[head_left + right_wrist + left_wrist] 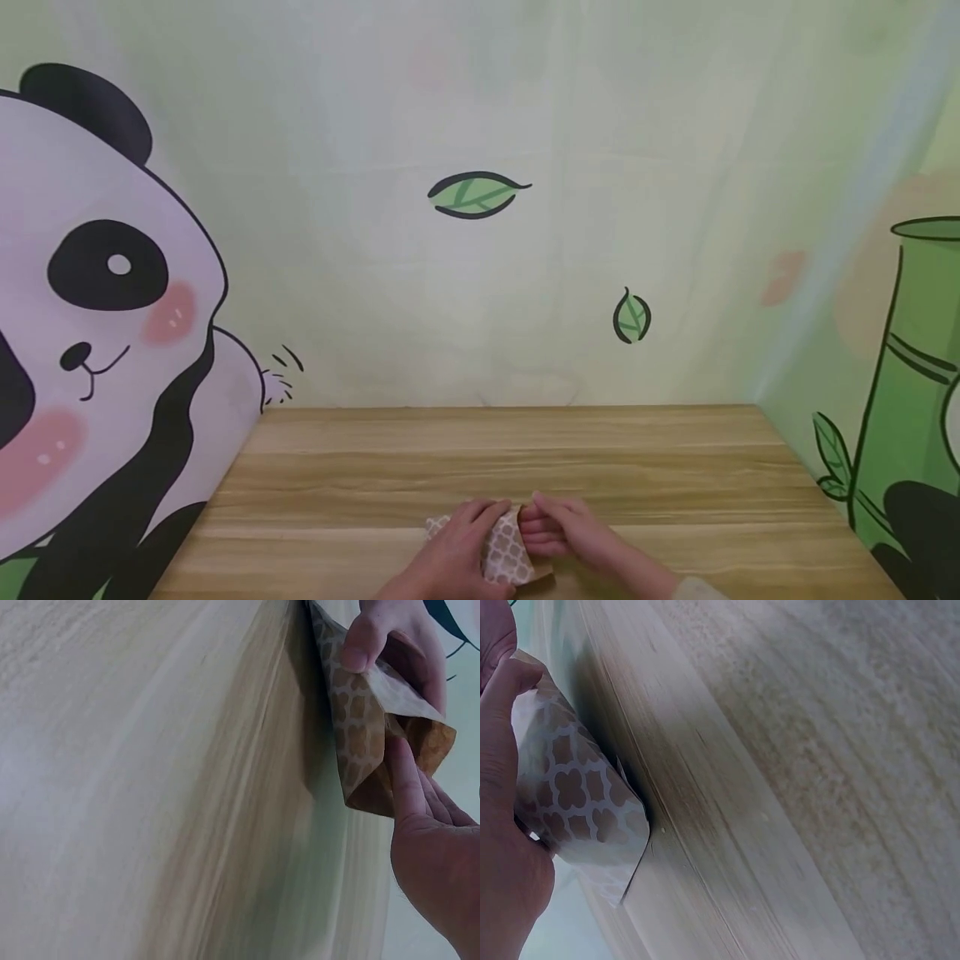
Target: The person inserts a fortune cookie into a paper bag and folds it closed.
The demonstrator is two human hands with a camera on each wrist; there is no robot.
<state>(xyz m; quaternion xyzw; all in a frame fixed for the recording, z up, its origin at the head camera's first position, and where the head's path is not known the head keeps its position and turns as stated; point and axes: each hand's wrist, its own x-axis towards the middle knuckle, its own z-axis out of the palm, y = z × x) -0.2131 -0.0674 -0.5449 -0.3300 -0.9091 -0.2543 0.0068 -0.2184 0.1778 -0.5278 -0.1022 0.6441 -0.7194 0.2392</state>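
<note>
A small paper bag (510, 557) with a white lattice pattern outside and plain brown inside lies at the near middle of the table. My left hand (463, 546) grips it from the left, thumb on the near side and fingers over the far side. In the right wrist view the bag's mouth (431, 742) gapes toward my right hand (435, 851). The straight fingers of that hand reach into the mouth, so their tips are hidden. From the left wrist view, the patterned side of the bag (585, 787) shows beside the left hand (510, 847).
The wood-grain table (337, 475) extends beyond and to both sides of the hands. Behind it hangs a pale green backdrop (360, 275) printed with leaves, a panda (112, 183) at left and a bamboo stalk (911, 308) at right.
</note>
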